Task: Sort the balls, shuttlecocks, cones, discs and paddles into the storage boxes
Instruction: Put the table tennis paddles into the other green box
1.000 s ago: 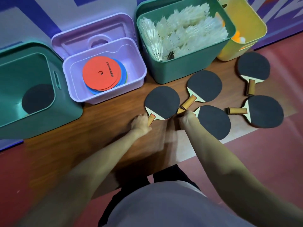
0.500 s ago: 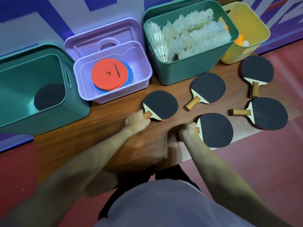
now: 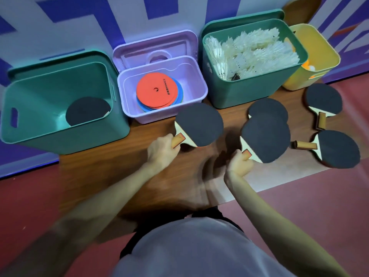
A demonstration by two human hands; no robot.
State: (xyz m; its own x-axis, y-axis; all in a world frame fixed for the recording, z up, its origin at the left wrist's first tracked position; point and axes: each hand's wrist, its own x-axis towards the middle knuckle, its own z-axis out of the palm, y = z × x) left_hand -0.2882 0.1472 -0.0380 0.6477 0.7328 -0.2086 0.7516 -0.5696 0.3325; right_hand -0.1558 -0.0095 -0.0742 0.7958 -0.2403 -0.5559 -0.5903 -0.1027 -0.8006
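My left hand [image 3: 162, 149] grips the handle of a black paddle [image 3: 200, 124] raised above the wooden mat. My right hand [image 3: 239, 164] grips the handle of a second black paddle [image 3: 265, 136], lifted and partly covering a third paddle [image 3: 268, 108] that lies behind it. Two more paddles lie at the right: one [image 3: 323, 100] near the yellow box and one [image 3: 338, 148] with its handle pointing left. The big green box [image 3: 65, 136] at the left holds one paddle [image 3: 86, 110].
A lilac box [image 3: 199, 90] holds orange and blue discs [image 3: 157, 92]. A green box [image 3: 245, 94] is full of white shuttlecocks [image 3: 251, 52]. A yellow box [image 3: 321, 48] at the far right holds orange and white balls [image 3: 308, 65]. Red floor surrounds the wooden mat [image 3: 119, 168].
Both hands have lifted their paddles off the mat. The left paddle has moved up and left toward the boxes; the right paddle has risen over the paddle behind it.
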